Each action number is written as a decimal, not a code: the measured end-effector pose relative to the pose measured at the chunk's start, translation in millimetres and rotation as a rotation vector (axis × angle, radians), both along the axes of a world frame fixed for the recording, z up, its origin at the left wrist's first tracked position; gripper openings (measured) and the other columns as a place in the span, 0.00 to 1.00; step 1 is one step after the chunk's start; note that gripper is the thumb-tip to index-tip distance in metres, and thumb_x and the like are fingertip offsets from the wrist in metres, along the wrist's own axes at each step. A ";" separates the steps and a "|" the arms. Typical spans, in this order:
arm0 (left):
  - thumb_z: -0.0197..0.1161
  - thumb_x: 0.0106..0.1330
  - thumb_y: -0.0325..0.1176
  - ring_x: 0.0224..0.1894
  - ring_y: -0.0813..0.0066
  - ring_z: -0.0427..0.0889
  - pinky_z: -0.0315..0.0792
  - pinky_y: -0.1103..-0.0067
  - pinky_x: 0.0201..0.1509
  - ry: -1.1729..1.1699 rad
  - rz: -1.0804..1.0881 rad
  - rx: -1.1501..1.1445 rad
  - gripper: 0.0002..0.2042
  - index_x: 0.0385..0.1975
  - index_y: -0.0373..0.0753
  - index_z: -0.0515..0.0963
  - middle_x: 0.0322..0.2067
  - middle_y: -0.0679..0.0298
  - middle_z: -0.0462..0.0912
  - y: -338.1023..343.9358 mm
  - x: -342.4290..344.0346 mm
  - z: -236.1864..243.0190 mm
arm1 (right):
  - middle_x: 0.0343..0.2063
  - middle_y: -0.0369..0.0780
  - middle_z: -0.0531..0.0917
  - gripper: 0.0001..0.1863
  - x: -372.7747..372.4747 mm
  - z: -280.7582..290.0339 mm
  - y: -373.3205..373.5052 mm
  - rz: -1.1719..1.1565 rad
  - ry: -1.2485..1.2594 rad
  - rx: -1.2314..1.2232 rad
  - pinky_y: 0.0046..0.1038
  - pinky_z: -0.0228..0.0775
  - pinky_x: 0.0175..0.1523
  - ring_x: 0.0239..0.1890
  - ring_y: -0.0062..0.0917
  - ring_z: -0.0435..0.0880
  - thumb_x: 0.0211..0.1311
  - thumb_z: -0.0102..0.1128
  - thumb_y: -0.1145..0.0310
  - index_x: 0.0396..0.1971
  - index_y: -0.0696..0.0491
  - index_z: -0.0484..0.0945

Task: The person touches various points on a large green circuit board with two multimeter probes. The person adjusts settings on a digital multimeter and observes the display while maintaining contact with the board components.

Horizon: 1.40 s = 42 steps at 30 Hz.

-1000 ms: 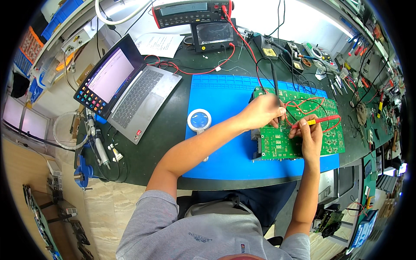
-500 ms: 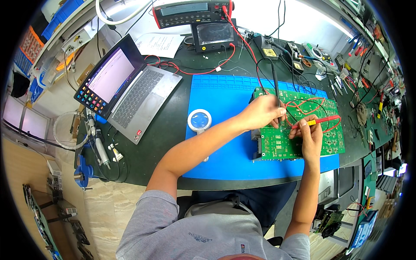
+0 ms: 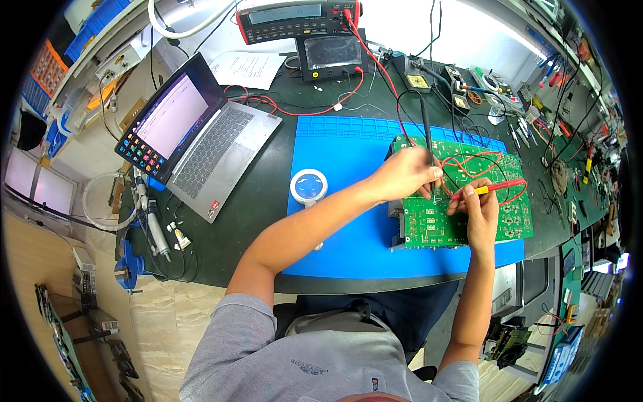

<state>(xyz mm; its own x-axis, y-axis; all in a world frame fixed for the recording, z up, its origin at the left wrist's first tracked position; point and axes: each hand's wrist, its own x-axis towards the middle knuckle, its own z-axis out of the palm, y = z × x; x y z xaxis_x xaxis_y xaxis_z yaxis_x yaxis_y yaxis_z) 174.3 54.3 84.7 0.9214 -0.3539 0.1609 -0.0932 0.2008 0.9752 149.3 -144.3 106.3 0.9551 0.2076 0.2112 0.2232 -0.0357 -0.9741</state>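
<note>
A green circuit board (image 3: 435,231) on a dark housing rests on the blue mat (image 3: 355,234). My left hand (image 3: 407,173) is closed on a black test probe (image 3: 426,124), held nearly upright with its lower end down at the board. In my right hand (image 3: 477,206) is a red test probe (image 3: 509,183) with a yellow band, slanting so that its front end points left toward the black one. Both hands are over the board's left and middle part. Whether either tip touches the board is too small to tell. Red and black leads loop across the board.
A bench multimeter (image 3: 301,20) stands at the back above a dark screened unit (image 3: 333,53). The open laptop (image 3: 214,137) is on the left. A magnifying glass (image 3: 309,186) lies beside my left forearm. Soldering gear (image 3: 450,90) and hand tools crowd the back right.
The multimeter's display now shows large characters where it was faint before. Both hands and the probes have stayed in practically the same place.
</note>
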 end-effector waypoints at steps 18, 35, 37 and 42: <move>0.54 0.68 0.31 0.34 0.74 0.80 0.78 0.79 0.36 0.069 -0.024 0.029 0.10 0.42 0.30 0.69 0.32 0.60 0.78 0.8 -3.0 9.0 | 0.25 0.39 0.77 0.07 1.6 -1.8 -3.8 0.032 0.005 0.035 0.19 0.71 0.30 0.23 0.19 0.77 0.66 0.50 0.69 0.33 0.57 0.66; 0.54 0.67 0.30 0.32 0.75 0.80 0.79 0.80 0.32 0.064 -0.001 -0.004 0.08 0.39 0.30 0.70 0.31 0.60 0.79 -0.5 -3.5 6.4 | 0.24 0.39 0.77 0.06 0.9 0.6 -0.3 0.017 0.007 0.028 0.18 0.70 0.30 0.22 0.19 0.77 0.66 0.50 0.70 0.33 0.57 0.66; 0.54 0.67 0.30 0.32 0.75 0.80 0.79 0.80 0.32 0.052 0.005 -0.003 0.08 0.39 0.31 0.70 0.31 0.60 0.79 -2.2 -4.7 7.2 | 0.24 0.38 0.76 0.06 0.6 1.0 0.1 0.014 0.005 0.018 0.19 0.70 0.30 0.22 0.18 0.77 0.66 0.50 0.71 0.32 0.57 0.66; 0.54 0.67 0.30 0.30 0.76 0.80 0.78 0.79 0.32 0.122 -0.069 -0.103 0.08 0.38 0.31 0.71 0.30 0.61 0.79 -2.2 -8.5 14.4 | 0.22 0.38 0.76 0.05 -1.3 -1.4 1.5 0.019 -0.011 -0.020 0.19 0.70 0.31 0.23 0.18 0.76 0.65 0.50 0.72 0.31 0.57 0.67</move>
